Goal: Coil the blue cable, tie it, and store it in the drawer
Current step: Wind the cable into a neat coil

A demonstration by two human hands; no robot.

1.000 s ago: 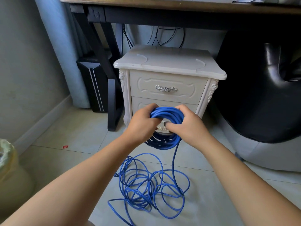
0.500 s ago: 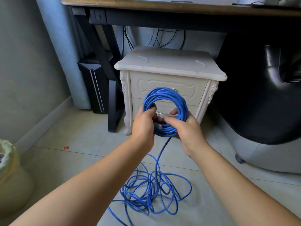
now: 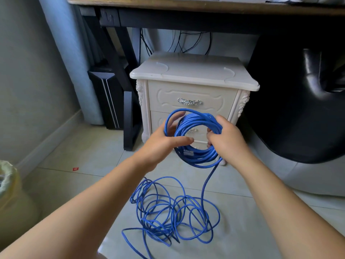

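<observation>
At far left, a pale yellow bag-lined bin (image 3: 7, 186) stands on the light tiled floor (image 3: 89, 157), with a small red scrap (image 3: 75, 168) lying on a tile beyond it. A black computer tower with a white stripe (image 3: 107, 98) stands beside the black frame leg (image 3: 128, 118) of the wood-topped surface (image 3: 186, 4).

The left hand (image 3: 160, 144) reaches to the left side of the coiled part of the blue round cable (image 3: 197, 135); its thumb points right across the coil's lower left, and its fingers (image 3: 173, 118) are spread behind a single loose loop that stands off the bundle. Whether they press the cable cannot be told.

The coil hangs upright in front of the lower drawer (image 3: 194, 130) of the cream two-drawer bedside cabinet with carved trim (image 3: 192, 75); the upper drawer's silver ornate handle (image 3: 189, 101) shows above it. Both drawers are shut. A clear plug end (image 3: 187, 152) lies against the coil's lower strands.

The right hand (image 3: 227, 141) is clamped on the coil's right side, fingers curled through the ring. From there one strand drops to the uncoiled remainder (image 3: 173, 215), a loose tangle on the floor between the forearms.

At right sits a glossy black leather seat (image 3: 298, 109) on a pale base.
</observation>
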